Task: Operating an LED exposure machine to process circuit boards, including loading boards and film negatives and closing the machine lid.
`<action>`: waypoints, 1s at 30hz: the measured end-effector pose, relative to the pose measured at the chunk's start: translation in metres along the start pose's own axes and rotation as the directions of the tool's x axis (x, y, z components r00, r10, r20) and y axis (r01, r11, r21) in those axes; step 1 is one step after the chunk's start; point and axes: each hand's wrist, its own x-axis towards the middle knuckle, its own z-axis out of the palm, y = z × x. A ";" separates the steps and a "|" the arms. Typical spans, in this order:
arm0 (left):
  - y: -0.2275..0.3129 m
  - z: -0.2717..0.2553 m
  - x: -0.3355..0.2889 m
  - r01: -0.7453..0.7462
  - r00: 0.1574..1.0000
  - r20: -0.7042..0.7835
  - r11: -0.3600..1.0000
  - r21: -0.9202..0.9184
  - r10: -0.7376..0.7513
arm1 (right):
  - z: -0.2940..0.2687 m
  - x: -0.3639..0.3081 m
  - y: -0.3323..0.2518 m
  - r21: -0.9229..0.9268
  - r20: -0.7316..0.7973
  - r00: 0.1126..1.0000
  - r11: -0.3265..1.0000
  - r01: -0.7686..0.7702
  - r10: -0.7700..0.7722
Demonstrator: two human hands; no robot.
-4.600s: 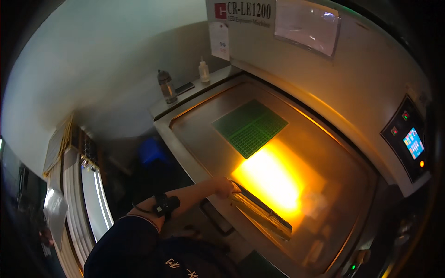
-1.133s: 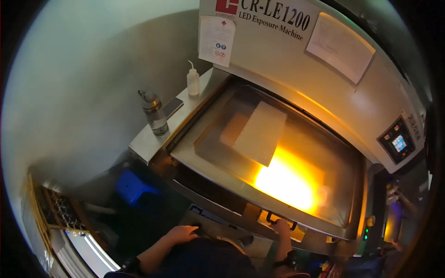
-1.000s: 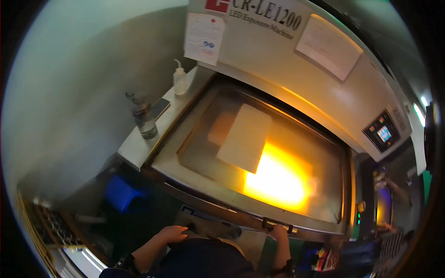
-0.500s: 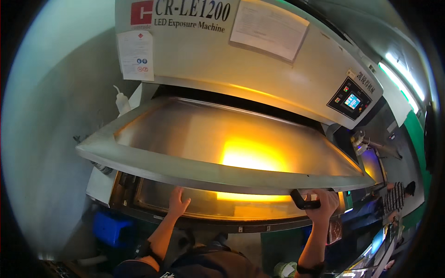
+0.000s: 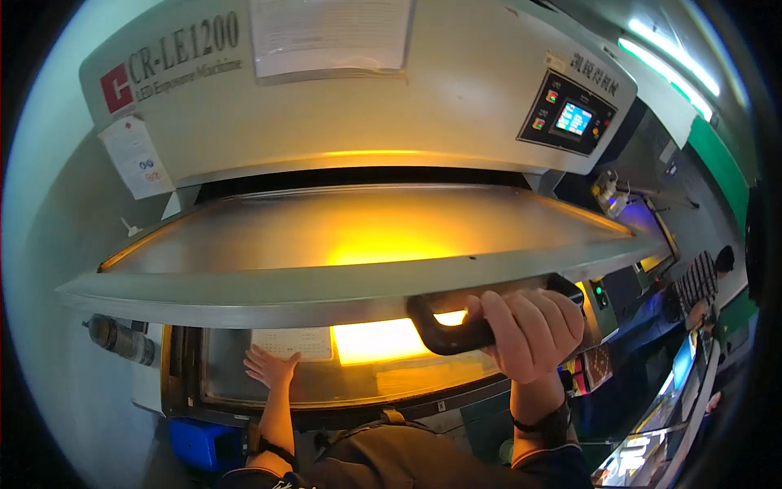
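My right hand (image 5: 529, 332) is wrapped round a black handle (image 5: 452, 341) on the front edge of a large grey-framed lid (image 5: 269, 293) of a machine. The lid is raised at a tilt above a lower glass bed (image 5: 228, 379). Over the left part of this bed, my left hand (image 5: 274, 368) is open with its fingers spread, beside the near edge of a pale dotted panel (image 5: 292, 342). Whether its fingertips touch the panel, I cannot tell. Bright yellow light (image 5: 379, 341) glows just right of the panel. The far part of the bed is hidden under the lid.
Above the lid stands the machine's grey housing (image 5: 456, 106), with a control screen (image 5: 574, 119) at right. A bottle (image 5: 122, 341) lies left of the bed, and a blue bin (image 5: 195, 444) stands below. A person in a striped top (image 5: 698, 281) is at far right.
My right hand and the lid's front edge have come up, and the gap over the bed is wider. The left hand has shifted left with fingers spread; the pale panel now shows. The view has turned.
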 end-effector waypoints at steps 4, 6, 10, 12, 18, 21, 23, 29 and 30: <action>0.022 -0.025 0.002 0.062 0.998 0.025 0.997 0.049 -0.063 | 0.007 0.011 0.015 -0.026 -0.011 1.000 1.000 -0.001 0.001; 0.024 -0.032 0.011 0.086 0.995 0.046 0.992 0.090 -0.090 | 0.007 0.015 0.019 -0.009 0.005 0.998 0.998 0.062 -0.062; 0.017 -0.050 0.030 0.129 0.986 0.091 0.988 0.091 -0.137 | 0.008 0.001 0.020 -0.014 -0.022 0.996 0.997 0.082 -0.082; -0.005 -0.034 0.059 0.055 0.996 0.066 0.995 0.078 -0.060 | 0.004 -0.003 0.025 -0.019 -0.026 0.996 0.997 0.079 -0.080; -0.051 -0.023 0.093 0.354 0.746 0.665 0.823 -0.445 0.038 | 0.007 0.003 0.012 -0.056 -0.073 0.993 0.994 0.090 -0.094; -0.038 -0.033 0.052 0.405 0.656 0.709 0.672 -0.620 0.258 | 0.008 0.001 0.010 -0.037 -0.077 0.995 0.998 0.059 -0.062; -0.030 -0.033 0.024 0.445 0.621 0.701 0.580 -0.683 0.349 | 0.007 0.002 0.003 -0.013 -0.083 0.997 1.000 0.003 -0.004; -0.011 -0.035 -0.012 0.242 0.670 0.449 0.397 -0.885 0.592 | -0.009 0.002 -0.006 -0.058 0.063 0.991 0.992 -0.114 0.118; -0.013 -0.021 0.000 0.124 0.696 0.365 0.397 -0.909 0.619 | -0.012 0.008 -0.014 -0.016 0.091 0.979 0.983 -0.181 0.182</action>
